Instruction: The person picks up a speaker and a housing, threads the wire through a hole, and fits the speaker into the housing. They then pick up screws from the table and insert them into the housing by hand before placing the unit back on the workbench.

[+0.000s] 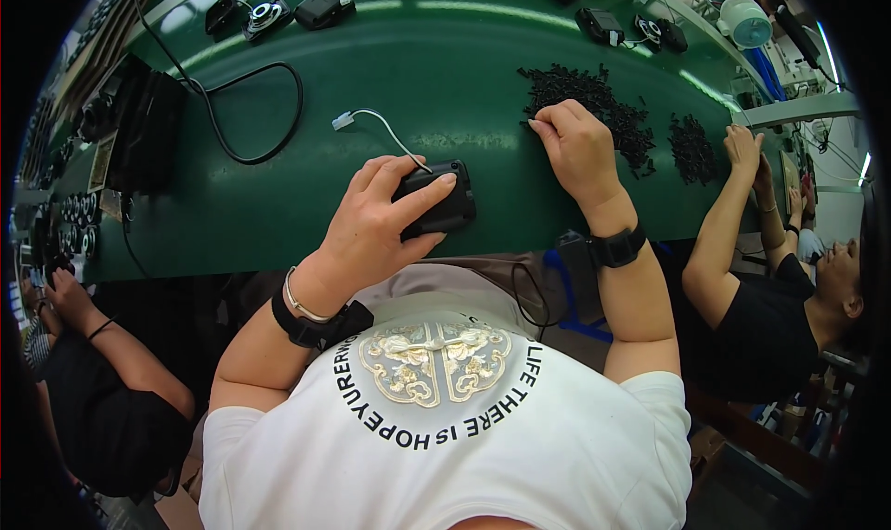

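My left hand (379,210) is closed round a small black plastic housing (449,205) near the front edge of the green table. Its thumb and fingers grip the sides. From the housing's far end a thin white cable (390,131) curves away to a white plug (342,121) lying on the table. My right hand (580,149) is held at the near left side of a pile of small black parts (580,89), thumb and forefinger pinched together. Whatever lies between those fingertips is too small to make out.
A second, smaller pile of black parts (692,149) lies to the right. Black camera-like units (267,17) stand along the far side. A black cable (299,112) loops near a dark machine (139,131) on the left. Co-workers sit on both sides, one person's hands (741,148) at the right.
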Action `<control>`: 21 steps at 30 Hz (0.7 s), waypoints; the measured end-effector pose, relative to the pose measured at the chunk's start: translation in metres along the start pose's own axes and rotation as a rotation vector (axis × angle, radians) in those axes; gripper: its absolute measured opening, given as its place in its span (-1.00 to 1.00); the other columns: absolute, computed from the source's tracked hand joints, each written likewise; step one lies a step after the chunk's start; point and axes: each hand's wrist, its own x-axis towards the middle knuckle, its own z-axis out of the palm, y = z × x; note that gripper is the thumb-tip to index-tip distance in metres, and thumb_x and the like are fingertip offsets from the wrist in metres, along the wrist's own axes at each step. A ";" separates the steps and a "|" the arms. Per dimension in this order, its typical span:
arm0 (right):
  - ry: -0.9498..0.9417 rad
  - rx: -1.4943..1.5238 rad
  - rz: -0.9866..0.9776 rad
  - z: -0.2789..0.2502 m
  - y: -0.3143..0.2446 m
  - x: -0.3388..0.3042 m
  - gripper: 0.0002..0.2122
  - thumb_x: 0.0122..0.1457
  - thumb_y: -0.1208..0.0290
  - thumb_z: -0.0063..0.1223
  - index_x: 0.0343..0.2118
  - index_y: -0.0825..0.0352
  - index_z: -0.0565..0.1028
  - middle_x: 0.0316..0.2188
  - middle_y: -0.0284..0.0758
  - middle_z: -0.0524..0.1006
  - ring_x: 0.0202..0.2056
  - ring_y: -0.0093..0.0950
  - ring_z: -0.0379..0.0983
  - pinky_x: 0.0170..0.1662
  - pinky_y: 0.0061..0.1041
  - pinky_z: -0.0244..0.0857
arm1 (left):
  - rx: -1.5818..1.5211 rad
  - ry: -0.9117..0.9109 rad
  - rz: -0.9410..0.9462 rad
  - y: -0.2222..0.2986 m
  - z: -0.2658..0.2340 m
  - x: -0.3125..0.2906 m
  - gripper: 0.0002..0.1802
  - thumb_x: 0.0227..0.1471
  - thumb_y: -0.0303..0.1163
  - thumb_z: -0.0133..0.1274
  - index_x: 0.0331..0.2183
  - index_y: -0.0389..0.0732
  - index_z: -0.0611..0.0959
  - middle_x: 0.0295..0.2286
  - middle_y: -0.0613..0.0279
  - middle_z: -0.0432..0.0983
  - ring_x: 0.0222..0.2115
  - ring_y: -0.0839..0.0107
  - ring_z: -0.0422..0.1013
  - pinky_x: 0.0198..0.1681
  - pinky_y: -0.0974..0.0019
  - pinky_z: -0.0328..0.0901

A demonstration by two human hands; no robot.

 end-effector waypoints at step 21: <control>-0.176 0.482 -0.066 -0.001 -0.087 -0.037 -0.82 0.15 0.42 0.26 -0.45 0.38 0.48 -0.53 -0.32 0.41 -0.55 -0.44 0.32 -0.50 -0.51 0.22 | -0.007 0.036 -0.001 0.000 0.002 -0.001 -0.25 -0.40 -0.38 0.41 -0.01 0.01 0.64 -0.08 -0.01 0.43 -0.05 -0.02 0.37 0.04 0.04 0.32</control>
